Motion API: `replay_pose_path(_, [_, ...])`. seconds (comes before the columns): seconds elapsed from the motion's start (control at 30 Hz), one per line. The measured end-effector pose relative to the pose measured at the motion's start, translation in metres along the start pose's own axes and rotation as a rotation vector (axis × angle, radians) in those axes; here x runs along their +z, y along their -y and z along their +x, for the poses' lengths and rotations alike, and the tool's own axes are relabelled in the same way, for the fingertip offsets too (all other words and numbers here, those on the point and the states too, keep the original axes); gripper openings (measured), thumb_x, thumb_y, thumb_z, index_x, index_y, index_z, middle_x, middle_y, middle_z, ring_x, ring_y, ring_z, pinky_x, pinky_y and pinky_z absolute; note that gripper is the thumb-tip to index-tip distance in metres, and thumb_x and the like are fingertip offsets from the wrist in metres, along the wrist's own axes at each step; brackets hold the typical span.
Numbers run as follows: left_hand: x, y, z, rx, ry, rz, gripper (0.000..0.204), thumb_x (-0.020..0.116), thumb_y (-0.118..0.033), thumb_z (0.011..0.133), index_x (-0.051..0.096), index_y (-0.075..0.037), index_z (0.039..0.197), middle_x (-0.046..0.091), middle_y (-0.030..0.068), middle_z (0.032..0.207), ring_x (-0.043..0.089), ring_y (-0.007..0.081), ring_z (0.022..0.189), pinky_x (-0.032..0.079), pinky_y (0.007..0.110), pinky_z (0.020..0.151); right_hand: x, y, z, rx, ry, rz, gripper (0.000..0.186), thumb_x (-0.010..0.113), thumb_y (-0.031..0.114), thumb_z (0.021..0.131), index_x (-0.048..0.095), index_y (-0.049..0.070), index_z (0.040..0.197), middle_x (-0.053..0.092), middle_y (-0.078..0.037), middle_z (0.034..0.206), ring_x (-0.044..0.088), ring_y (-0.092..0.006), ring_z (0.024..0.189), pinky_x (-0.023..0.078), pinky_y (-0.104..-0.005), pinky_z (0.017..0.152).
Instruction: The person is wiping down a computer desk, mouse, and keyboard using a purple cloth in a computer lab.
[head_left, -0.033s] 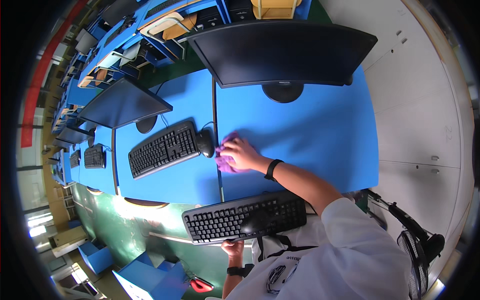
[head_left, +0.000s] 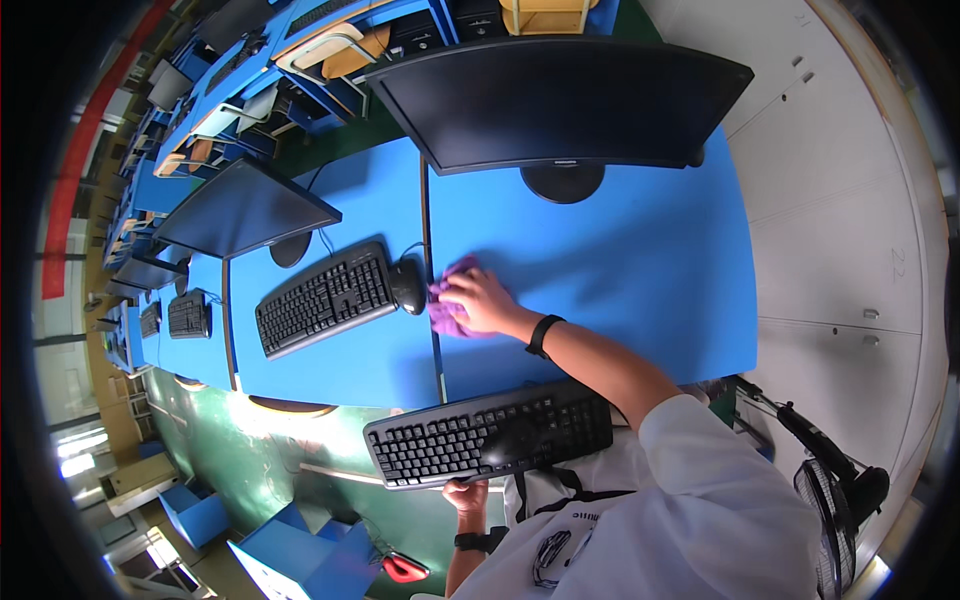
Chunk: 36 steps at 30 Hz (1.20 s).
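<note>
My right hand [head_left: 482,303] presses a crumpled purple cloth [head_left: 455,318] onto the blue desktop [head_left: 640,290], close to the seam with the neighbouring desk. Its fingers are bent over the cloth. Below the desk's front edge, my left hand [head_left: 466,494] grips a black keyboard [head_left: 430,446] by its near edge; part of that hand is hidden underneath. A black mouse [head_left: 510,441] lies on top of this held keyboard.
A large black monitor [head_left: 565,110] stands at the back of the desk. On the left desk are another keyboard [head_left: 325,298], a mouse [head_left: 407,286] beside the seam and a second monitor [head_left: 248,210]. White cabinets [head_left: 835,240] line the right side, with a black mesh chair [head_left: 830,510] below.
My right hand and the purple cloth have slid slightly away from me along the seam. The left hand still holds the keyboard in the same place.
</note>
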<state>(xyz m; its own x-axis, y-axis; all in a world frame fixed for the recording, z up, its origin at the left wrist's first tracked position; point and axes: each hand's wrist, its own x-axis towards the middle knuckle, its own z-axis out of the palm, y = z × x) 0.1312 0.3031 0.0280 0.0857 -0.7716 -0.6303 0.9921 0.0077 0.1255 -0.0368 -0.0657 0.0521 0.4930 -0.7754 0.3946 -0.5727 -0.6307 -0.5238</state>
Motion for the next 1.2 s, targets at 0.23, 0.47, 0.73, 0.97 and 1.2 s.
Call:
replay_pose_path(0.23, [0.014,0.015,0.012,-0.088,-0.027,-0.046,0.066,0.043,0.002,0.044,0.057,0.0,0.108,0.062,0.0099,0.108,0.056,0.0277,0.105,0.047,0.043,0.091,-0.057,-0.085,0.004,0.497,-0.255,-0.114,0.038,0.071,0.023,0.067,0.061,0.02,0.104,0.051,-0.005,0.116,0.045,-0.0314,0.107,0.039,-0.0509,0.083])
replay_pose_path(0.47, [0.039,0.021,0.027,-0.201,0.039,0.123,0.065,0.043,0.002,0.044,0.057,0.0,0.107,0.063,0.0094,0.106,0.058,0.0292,0.102,0.047,0.043,0.091,-0.156,-0.167,-0.081,0.441,-0.43,-0.14,0.034,0.069,0.02,0.07,0.062,0.016,0.104,0.059,-0.008,0.105,0.054,-0.0319,0.097,0.044,-0.0439,0.082])
replay_pose_path(0.73, [0.055,0.025,0.049,-0.322,0.088,0.105,0.063,0.044,-0.001,0.044,0.058,0.002,0.105,0.063,0.0117,0.104,0.058,0.03,0.101,0.045,0.045,0.093,-0.265,-0.221,-0.284,0.963,-0.807,-0.719,0.032,0.064,0.027,0.075,0.063,0.01,0.102,0.061,-0.014,0.104,0.058,-0.035,0.092,0.047,-0.045,0.08])
replay_pose_path(0.97, [0.043,0.024,0.056,-0.327,0.071,0.165,0.055,0.046,-0.002,0.046,0.06,0.0,0.099,0.064,0.0093,0.1,0.059,0.028,0.097,0.048,0.04,0.087,-0.329,-0.119,-0.408,1.739,-0.401,-0.613,0.048,0.054,0.033,0.081,0.047,0.003,0.117,0.05,-0.025,0.114,0.054,-0.0407,0.103,0.046,-0.0492,0.085])
replay_pose_path(1.2, [0.05,0.024,0.049,-0.289,0.128,0.171,0.063,0.048,-0.003,0.043,0.057,-0.001,0.105,0.063,0.0089,0.105,0.056,0.0292,0.102,0.045,0.038,0.092,-0.265,-0.078,-0.243,0.748,-0.449,-0.292,0.035,0.065,0.018,0.078,0.056,0.002,0.107,0.055,-0.018,0.105,0.055,-0.0321,0.096,0.045,-0.0389,0.084])
